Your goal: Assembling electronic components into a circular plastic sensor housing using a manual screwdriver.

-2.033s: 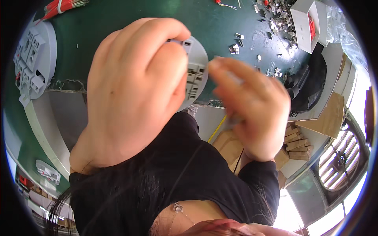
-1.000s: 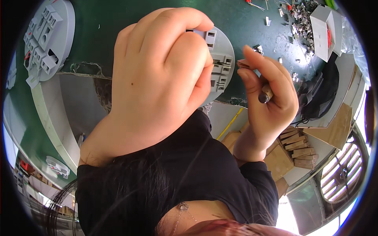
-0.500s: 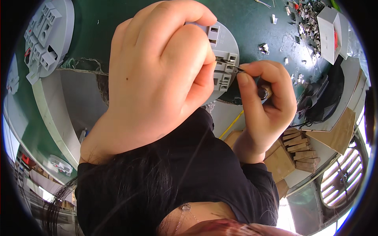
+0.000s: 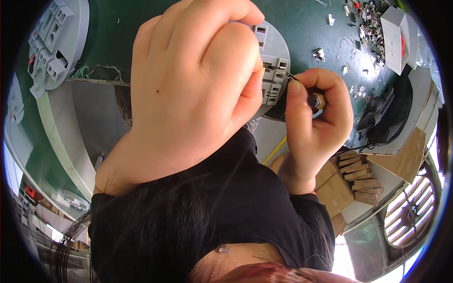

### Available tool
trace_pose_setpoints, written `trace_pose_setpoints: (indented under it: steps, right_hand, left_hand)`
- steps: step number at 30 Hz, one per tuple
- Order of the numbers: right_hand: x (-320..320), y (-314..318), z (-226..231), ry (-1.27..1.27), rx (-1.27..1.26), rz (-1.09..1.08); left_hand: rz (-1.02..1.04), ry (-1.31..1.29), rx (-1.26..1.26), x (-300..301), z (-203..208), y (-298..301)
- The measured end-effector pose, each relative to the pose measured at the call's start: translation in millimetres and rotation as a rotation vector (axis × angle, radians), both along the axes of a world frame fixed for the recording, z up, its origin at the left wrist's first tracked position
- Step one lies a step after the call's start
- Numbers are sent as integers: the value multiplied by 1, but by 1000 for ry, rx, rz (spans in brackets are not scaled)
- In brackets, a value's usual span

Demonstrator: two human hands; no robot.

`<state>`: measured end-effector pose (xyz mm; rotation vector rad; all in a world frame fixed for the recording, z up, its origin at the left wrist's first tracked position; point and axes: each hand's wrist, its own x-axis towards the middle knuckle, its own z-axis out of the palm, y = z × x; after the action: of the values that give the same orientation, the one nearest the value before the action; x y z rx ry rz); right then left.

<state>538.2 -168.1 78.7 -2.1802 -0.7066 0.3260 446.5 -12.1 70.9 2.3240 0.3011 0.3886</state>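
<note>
Since a second ago, your right hand has moved in to the grey plate's right edge, finger and thumb pinching a thin metal strip reaching over its slots. A handle sits tucked in that palm, perhaps for quick use. Your left hand covers the plate's left side, seemingly steadying it; its hidden fingertips' grip can't be told.

head-level fisheye view, steeply downward, close above grey plate
</note>
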Motion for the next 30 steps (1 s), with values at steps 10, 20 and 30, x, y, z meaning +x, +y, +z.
trace_pose_setpoints:
  steps: [10, 20, 30]
  right_hand:
    - [-2, 3, -2, -124, -32, 58]
    - [19, 12, 17, -541, -216, 408]
    - [3, 3, 1, -385, -210, 218]
  left_hand:
    - [-9, -109, 124, -3, -6, 4]
    - [9, -149, 82, -1, -13, 4]
    - [1, -102, 153, -1, -8, 7]
